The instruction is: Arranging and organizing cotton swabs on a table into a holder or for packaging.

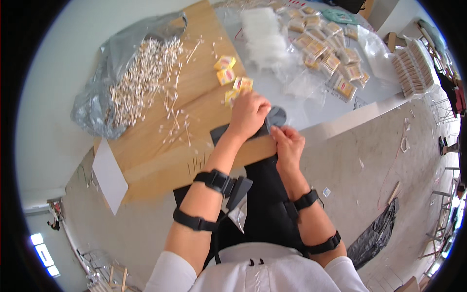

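Observation:
My left hand (249, 115) is closed, its fingers curled together over the table's front edge. Just right of it and a little lower, my right hand (290, 145) has thumb and fingertips pressed together. Whatever lies in either grip is too small or hidden to make out. Between and just beyond them is a dark grey round thing (278, 116). A flat black piece (218, 135) lies partly under my left forearm. Several small yellow-and-white cards (225, 76) are spread just beyond my left hand. Loose cotton swabs (146, 73) are heaped farther left.
The swabs spill from a grey plastic bag (90, 114) onto the wooden tabletop (151, 168). Clear plastic bags (265, 36) and packed swabs (330, 63) cover the grey surface on the right. A stack of swab packs (413, 68) stands at its far right. White paper (110, 175) overhangs the left edge.

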Action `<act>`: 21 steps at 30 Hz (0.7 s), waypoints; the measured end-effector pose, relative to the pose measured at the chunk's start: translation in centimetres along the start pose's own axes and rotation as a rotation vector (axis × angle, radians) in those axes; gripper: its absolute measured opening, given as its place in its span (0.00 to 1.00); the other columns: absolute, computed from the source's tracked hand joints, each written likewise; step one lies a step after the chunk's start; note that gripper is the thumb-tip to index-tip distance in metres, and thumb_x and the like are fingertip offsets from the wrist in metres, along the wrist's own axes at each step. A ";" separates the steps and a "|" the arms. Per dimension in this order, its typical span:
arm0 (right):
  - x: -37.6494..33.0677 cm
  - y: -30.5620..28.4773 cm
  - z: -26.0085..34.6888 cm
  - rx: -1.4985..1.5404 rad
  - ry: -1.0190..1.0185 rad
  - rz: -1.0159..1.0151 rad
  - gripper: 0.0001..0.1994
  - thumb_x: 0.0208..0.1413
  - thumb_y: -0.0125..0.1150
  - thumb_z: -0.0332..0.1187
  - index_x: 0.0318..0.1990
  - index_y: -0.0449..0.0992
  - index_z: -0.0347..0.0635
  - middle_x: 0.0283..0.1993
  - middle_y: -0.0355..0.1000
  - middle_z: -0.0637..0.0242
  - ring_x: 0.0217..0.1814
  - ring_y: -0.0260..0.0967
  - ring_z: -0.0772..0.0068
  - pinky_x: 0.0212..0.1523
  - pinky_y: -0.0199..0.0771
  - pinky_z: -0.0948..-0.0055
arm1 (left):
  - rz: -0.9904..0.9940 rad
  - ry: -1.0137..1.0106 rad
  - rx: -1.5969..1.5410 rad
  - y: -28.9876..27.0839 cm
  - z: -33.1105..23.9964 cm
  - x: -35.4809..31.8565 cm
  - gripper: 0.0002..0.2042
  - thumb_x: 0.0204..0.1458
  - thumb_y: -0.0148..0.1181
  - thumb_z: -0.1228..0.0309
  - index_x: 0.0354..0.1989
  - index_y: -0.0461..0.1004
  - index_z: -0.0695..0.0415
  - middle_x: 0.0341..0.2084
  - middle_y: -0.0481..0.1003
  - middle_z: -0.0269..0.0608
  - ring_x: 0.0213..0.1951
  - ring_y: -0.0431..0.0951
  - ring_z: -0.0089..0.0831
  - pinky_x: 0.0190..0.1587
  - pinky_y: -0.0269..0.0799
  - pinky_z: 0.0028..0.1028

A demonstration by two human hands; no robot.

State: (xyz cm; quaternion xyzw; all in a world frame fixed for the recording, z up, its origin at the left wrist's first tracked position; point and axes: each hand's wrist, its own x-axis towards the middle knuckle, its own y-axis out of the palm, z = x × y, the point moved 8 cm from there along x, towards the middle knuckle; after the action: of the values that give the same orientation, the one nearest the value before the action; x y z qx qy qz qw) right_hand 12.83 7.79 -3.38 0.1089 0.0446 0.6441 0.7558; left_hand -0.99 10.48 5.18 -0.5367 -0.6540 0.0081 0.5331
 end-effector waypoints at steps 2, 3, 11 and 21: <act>1.3 0.9 1.4 -0.044 -0.025 0.000 0.09 0.48 0.65 0.28 0.21 0.73 0.34 0.23 0.67 0.74 0.23 0.58 0.86 0.23 0.55 0.81 | -0.037 0.050 0.067 -0.9 -0.2 2.4 0.04 0.44 0.61 0.72 0.26 0.78 0.58 0.26 0.73 0.39 0.36 0.70 0.40 0.41 0.67 0.35; 1.9 0.9 2.0 -0.006 -0.096 -0.027 0.10 0.47 0.65 0.28 0.20 0.73 0.33 0.24 0.67 0.72 0.25 0.59 0.83 0.25 0.58 0.79 | -0.073 0.106 0.124 -1.3 -0.7 3.5 0.03 0.43 0.61 0.71 0.25 0.77 0.56 0.28 0.73 0.38 0.40 0.69 0.42 0.44 0.66 0.36; 6.9 3.0 10.2 -0.300 -0.612 -0.180 0.12 0.37 0.69 0.31 0.23 0.72 0.31 0.33 0.67 0.56 0.37 0.64 0.59 0.41 0.66 0.67 | -0.126 0.069 0.312 -2.9 -1.5 10.6 0.03 0.44 0.62 0.70 0.29 0.79 0.49 0.36 0.72 0.35 0.47 0.65 0.41 0.48 0.62 0.41; 6.9 -4.3 14.0 -0.165 -0.482 -0.066 0.13 0.44 0.67 0.29 0.36 0.75 0.31 0.38 0.72 0.59 0.40 0.67 0.69 0.44 0.67 0.72 | 0.133 -0.015 -0.262 -8.3 -6.2 9.1 0.04 0.47 0.59 0.75 0.30 0.75 0.62 0.21 0.73 0.35 0.26 0.73 0.25 0.31 0.68 0.24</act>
State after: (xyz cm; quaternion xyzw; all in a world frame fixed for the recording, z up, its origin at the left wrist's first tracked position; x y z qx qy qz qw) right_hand 21.02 12.50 9.80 0.1959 -0.1860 0.5758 0.7717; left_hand -1.00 9.90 18.93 -0.6437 -0.6165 -0.0383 0.4518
